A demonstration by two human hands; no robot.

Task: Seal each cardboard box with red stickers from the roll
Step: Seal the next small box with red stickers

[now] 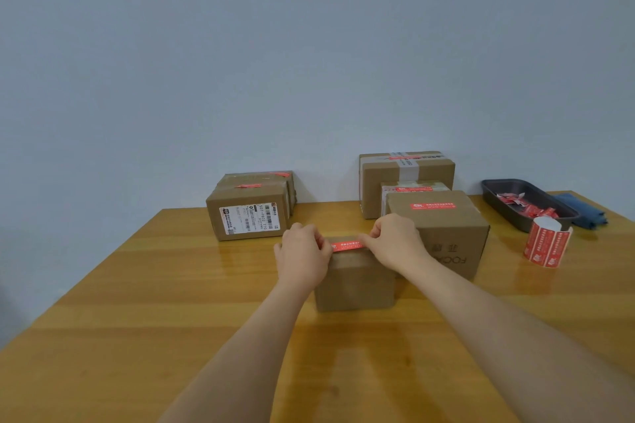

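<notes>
Pinching red sticker [347, 245] — left hand [302, 256] one end | right hand [395, 240] other — atop small box [355, 285]

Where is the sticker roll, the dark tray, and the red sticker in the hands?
sticker roll [547, 244], head view, its red side.
dark tray [508, 184], head view, its far rim.
red sticker [347, 245], head view, its middle.

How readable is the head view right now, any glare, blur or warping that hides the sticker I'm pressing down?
Head view: soft, even light; broad sheen on the table, none on the red sticker, whose print is too small to read. Left hand and right hand cover its ends on the small box. Wide-angle warping bends the table edges. The sticker roll is sharp enough.
</notes>
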